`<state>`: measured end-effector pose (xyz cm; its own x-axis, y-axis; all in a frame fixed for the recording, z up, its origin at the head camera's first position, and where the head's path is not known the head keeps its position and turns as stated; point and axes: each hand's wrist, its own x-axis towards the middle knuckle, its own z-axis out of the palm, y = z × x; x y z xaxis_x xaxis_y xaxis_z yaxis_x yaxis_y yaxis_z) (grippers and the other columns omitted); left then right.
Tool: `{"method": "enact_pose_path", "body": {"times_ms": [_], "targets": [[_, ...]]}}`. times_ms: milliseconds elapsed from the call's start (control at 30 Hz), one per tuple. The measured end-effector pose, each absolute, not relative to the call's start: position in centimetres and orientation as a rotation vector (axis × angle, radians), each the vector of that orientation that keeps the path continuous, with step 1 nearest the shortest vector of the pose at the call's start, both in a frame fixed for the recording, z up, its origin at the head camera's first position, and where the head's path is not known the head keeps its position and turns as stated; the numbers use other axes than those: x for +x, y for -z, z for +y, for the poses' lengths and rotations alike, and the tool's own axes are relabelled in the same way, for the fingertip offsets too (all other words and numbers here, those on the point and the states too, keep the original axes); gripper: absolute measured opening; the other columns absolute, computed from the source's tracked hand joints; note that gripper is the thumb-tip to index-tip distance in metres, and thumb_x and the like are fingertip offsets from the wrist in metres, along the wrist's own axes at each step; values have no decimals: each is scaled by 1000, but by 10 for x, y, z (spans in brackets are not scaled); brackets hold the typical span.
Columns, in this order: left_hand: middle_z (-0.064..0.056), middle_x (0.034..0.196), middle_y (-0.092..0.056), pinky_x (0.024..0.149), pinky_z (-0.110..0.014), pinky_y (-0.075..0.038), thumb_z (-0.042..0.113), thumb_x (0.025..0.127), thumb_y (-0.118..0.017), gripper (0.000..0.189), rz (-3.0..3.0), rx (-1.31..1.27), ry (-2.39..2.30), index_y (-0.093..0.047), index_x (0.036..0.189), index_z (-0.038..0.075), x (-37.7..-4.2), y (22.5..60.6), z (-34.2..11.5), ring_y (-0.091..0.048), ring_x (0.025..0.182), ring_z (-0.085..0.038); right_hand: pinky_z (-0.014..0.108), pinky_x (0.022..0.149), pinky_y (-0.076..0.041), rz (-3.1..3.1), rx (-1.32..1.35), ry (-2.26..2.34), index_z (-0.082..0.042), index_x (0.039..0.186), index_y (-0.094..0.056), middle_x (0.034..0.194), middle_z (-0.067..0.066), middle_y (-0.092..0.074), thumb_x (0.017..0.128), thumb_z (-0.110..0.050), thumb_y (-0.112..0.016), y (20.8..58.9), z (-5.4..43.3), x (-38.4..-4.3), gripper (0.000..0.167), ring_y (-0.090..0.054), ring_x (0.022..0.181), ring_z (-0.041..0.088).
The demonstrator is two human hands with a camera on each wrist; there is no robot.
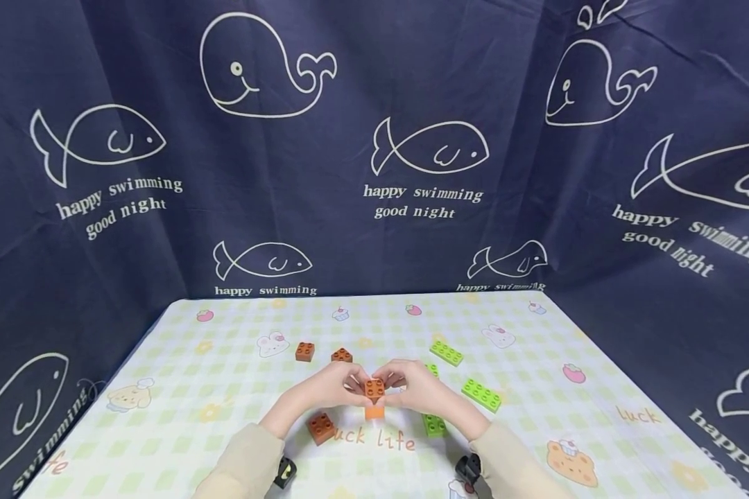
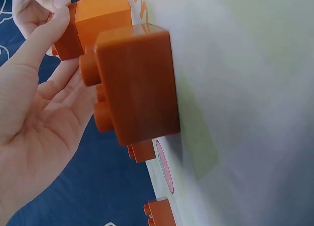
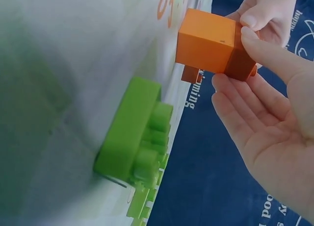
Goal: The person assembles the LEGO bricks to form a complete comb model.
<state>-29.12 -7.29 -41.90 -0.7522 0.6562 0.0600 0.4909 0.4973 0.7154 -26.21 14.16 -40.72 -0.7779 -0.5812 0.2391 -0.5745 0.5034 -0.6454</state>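
Note:
At the middle of the table, a reddish-brown toy building brick sits on top of an orange brick. My left hand pinches the brown brick from the left, between thumb and fingers. From the other side my right hand pinches the same brick. In the right wrist view the orange brick stands on the cloth, with the brown brick against its studded end; whether they are fully pressed together I cannot tell.
Loose brown bricks lie left of the hands: one close by, two farther back. Several green bricks lie on the right, including a near one and a long one. A dark blue curtain hangs behind the table.

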Motion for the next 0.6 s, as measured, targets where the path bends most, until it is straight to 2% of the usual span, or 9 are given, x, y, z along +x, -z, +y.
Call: {"method": "enact_pose_path", "body": {"times_ms": [333,600], "targets": [[1,96,-67,78,-23,-53,31,78,-76,34,2519,967,-1098,-65,101,9,-293,420,-73,-66,86,-13,38,86,-53,2757,-1037,994,-1,114,-62,103,9,-64,80,-11,-73,403,152,-261,37,-63,95,26],[0,97,-66,79,-25,-53,31,78,-76,35,2521,945,-1101,-63,101,9,-292,421,-74,-66,88,-14,38,84,-54,2863,-1018,983,1,112,-62,103,13,-65,83,-16,-70,403,162,-260,35,-62,91,26]]}}
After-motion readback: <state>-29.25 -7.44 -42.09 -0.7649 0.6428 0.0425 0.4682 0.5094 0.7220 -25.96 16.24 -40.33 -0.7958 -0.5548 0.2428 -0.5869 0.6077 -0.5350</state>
